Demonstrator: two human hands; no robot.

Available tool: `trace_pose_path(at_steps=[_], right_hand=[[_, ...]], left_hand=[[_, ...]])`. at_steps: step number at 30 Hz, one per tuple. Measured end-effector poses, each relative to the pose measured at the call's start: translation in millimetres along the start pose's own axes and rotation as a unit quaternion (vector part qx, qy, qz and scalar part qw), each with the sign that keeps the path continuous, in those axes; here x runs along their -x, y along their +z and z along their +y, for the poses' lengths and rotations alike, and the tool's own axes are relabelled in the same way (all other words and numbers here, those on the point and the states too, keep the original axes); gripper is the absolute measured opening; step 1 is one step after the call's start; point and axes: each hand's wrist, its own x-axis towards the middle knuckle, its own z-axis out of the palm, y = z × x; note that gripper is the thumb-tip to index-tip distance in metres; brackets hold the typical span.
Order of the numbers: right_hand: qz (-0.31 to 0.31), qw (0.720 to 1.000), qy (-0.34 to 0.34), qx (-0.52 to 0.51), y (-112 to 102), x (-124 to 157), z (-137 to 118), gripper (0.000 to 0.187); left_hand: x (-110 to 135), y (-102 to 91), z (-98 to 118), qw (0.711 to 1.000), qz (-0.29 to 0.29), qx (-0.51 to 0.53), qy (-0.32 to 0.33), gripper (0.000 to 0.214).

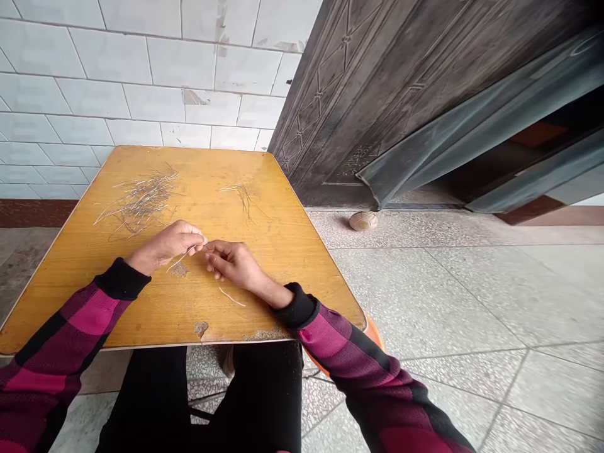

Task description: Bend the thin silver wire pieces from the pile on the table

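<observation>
My left hand [167, 244] and my right hand [233, 263] meet fingertip to fingertip over the middle of a worn wooden table [94, 296]. Both pinch thin pale wire strands [182, 257] between them; one strand hangs down from the left fingers and another [231, 296] trails below the right hand on the tabletop. A large loose pile of similar thin wires [141, 201] lies at the far left. A smaller bundle of wires [243, 196] lies at the far centre.
A white tiled wall [141, 75] runs behind the table. A dark carved door [377, 82] stands open at the right. A small ball [363, 221] rests on the stone floor by the doorstep. An orange seat edge [372, 330] shows beneath the table's right corner.
</observation>
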Motion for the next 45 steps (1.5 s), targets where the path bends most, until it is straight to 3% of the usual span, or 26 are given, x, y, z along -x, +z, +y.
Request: trace_pose_path(at_steps=[4, 9, 16, 23, 29, 37, 45], right_hand=[[0.003, 0.995, -0.03, 0.093, -3.8, 0.6, -2.2, 0.024], [-0.009, 0.994, -0.029, 0.104, -1.9, 3.0, -2.8, 0.027], [-0.007, 0.999, 0.043, 0.009, 0.4, 3.4, -1.5, 0.022], [-0.046, 0.992, 0.065, -0.099, -2.6, 3.5, -0.7, 0.021], [-0.07, 0.981, 0.103, -0.15, -1.5, 5.4, -1.3, 0.019], [-0.127, 0.974, 0.126, -0.135, -4.7, 13.6, -3.5, 0.02], [-0.165, 0.944, 0.187, -0.215, -6.4, 15.2, -5.4, 0.023]], left_hand=[[0.2, -2.2, 2.4, 0.999, 0.006, 0.029, -0.025, 0.027], [-0.6, -7.7, 4.5, 0.996, 0.023, 0.074, -0.035, 0.029], [-1.8, -16.3, 2.1, 0.988, 0.04, 0.139, -0.044, 0.032], [-2.0, -27.1, 2.1, 0.984, 0.028, 0.17, -0.04, 0.035], [0.2, -36.4, 2.8, 0.982, 0.034, 0.182, -0.03, 0.037], [4.3, -50.7, 6.3, 0.987, 0.052, 0.152, -0.016, 0.038], [10.0, -64.9, 10.4, 0.983, 0.069, 0.172, 0.003, 0.034]])
